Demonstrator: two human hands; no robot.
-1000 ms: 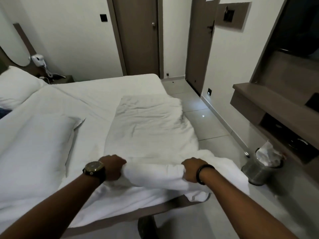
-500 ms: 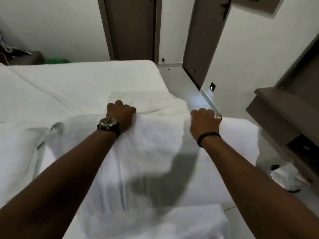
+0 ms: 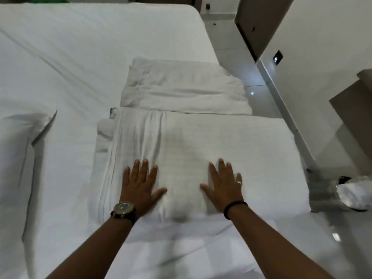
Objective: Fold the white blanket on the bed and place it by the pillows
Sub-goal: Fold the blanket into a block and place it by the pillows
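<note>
blanket (image 3: 201,141) now folded over | hands flat | pillow (image 3: 18,158) left, bin (image 3: 350,196) right

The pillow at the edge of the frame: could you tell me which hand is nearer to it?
Left. The left hand lies flat on the blanket on the side toward the pillow; the right hand lies flat farther away.

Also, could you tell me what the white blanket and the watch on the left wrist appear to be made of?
White blanket: soft woven fabric, probably cotton, matte, with fine ribbed lines and gathered creases. Watch: brassy metal case with a dull sheen; dark strap, material unclear.
</note>
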